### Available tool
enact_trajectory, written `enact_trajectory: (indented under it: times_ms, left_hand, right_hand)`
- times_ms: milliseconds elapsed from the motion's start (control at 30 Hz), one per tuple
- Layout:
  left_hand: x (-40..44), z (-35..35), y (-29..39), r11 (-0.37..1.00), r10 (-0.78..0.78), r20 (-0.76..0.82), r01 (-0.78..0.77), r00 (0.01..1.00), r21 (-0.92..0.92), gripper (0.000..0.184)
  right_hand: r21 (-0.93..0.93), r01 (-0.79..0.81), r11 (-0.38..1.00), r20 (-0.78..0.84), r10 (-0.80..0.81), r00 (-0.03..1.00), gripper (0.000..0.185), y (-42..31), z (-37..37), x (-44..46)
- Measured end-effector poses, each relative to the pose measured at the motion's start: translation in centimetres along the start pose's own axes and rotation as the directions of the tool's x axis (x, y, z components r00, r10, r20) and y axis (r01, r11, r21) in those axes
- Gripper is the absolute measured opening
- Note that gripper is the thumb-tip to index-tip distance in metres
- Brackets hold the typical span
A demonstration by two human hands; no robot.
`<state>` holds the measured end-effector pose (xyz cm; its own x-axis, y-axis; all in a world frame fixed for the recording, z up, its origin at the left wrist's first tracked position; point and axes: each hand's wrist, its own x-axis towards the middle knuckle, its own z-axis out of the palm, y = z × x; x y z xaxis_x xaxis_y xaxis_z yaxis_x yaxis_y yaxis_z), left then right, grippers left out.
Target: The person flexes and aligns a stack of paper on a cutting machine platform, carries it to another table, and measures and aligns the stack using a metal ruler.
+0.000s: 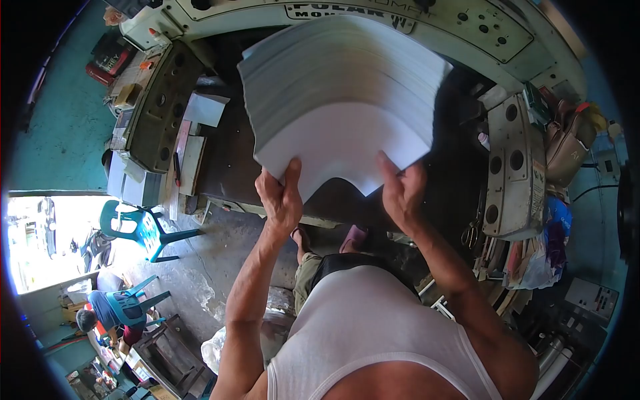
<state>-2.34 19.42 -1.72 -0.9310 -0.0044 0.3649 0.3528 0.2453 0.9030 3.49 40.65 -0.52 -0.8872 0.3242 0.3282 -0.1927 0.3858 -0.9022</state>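
A thick stack of white paper (340,127) bends in a curve in front of me, its many sheet edges fanned along the far side. My left hand (281,193) grips the stack's near left corner, thumb on top and fingers underneath. At the near right corner, my right hand (403,190) holds it the same way, thumb over the top sheet. Between my hands the near edge of the paper arches upward. Beneath the stack is the dark bed of a cutting machine (230,157); the paper hides much of it.
The machine's pale front panel (493,30) spans the far side. Perforated metal side tables (517,167) flank the bed, the left one holding papers and a pen (177,169). A bag (567,150) sits right. Green chairs (143,230) and a seated person (110,313) are lower left.
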Motion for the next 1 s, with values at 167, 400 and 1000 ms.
enact_trajectory:
  times_ms: [167, 400, 1000]
  left_hand:
    - [-0.3, -0.5, -0.7, 0.94, -0.107, 0.03, 0.111, 0.994, -0.322, 0.03]
    - [2.1, -0.2, -1.8, 0.98, -0.087, 0.077, 0.1, 0.993, -0.175, 0.038]
    - [-0.8, -1.5, -5.6, 0.979, -0.192, 0.323, 0.158, 0.927, 0.129, 0.045]
  right_hand:
    - [0.271, 0.065, 0.96, -0.016, -0.063, 0.998, 0.048, 1.9, 0.3, -0.7]
    - [0.334, -0.203, 0.92, 0.151, 0.16, 0.975, 0.043, 2.4, -0.3, 2.0]
    - [0.343, -0.031, 0.939, 0.256, -0.062, 0.965, 0.043, 6.3, -0.1, 1.5]
